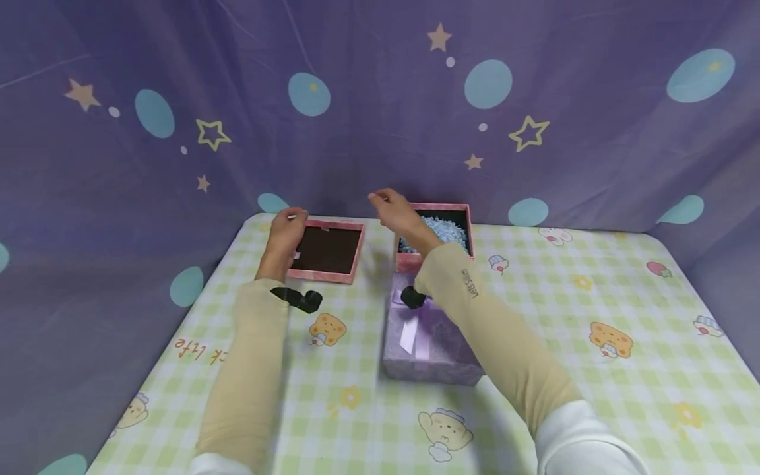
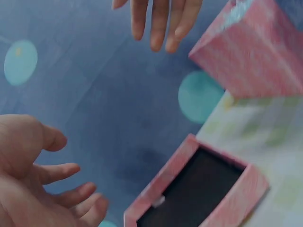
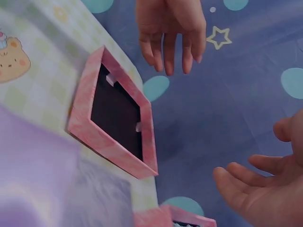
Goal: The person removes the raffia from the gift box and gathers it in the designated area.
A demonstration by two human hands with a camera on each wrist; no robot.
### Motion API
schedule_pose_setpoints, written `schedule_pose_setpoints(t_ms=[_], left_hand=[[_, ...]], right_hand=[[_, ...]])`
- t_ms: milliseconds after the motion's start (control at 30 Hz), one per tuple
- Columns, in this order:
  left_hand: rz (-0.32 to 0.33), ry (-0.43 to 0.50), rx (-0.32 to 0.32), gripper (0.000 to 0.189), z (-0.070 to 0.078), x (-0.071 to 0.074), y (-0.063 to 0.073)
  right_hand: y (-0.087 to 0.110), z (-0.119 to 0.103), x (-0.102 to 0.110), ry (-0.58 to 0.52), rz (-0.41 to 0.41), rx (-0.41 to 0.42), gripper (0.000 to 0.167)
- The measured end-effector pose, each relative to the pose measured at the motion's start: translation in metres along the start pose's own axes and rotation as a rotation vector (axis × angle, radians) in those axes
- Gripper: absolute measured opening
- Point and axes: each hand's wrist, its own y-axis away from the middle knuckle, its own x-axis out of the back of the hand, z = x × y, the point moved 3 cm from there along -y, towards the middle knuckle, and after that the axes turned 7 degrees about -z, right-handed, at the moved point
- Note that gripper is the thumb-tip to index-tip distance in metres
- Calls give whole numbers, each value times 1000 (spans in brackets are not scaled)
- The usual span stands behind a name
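Note:
Over the far left of the table, my left hand (image 1: 286, 231) hovers above the edge of a shallow pink box lid (image 1: 329, 251), which lies with its dark inside facing up. In the left wrist view, that left hand (image 2: 28, 170) has loosely bent fingers with nothing in them. My right hand (image 1: 396, 210) is raised just left of an open pink box (image 1: 471, 231) filled with light blue shredded paper (image 1: 442, 231). The right wrist view shows the right hand (image 3: 265, 175) empty too, its fingers relaxed and apart. Both palms face one another across a gap.
A closed purple gift box (image 1: 433, 356) with a lilac ribbon (image 1: 421, 336) stands in front of the pink box, under my right forearm. Beneath everything is a green checked tablecloth (image 1: 332, 422). A purple curtain (image 1: 380, 132) with stars and dots hangs behind the table.

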Motion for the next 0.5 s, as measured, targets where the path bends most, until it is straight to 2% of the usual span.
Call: schedule_pose_setpoints(t_ms=[167,300,500], left_hand=[[-171,63,-38,49,18,-24,4],[-263,71,-41,50,27,-43,6],[-382,36,-74,50,36,-70,9]], right_hand=[[8,0,20,-7,77,55,45],[13,3,35,0,119,70,44],[17,13,53,50,141,42,48]])
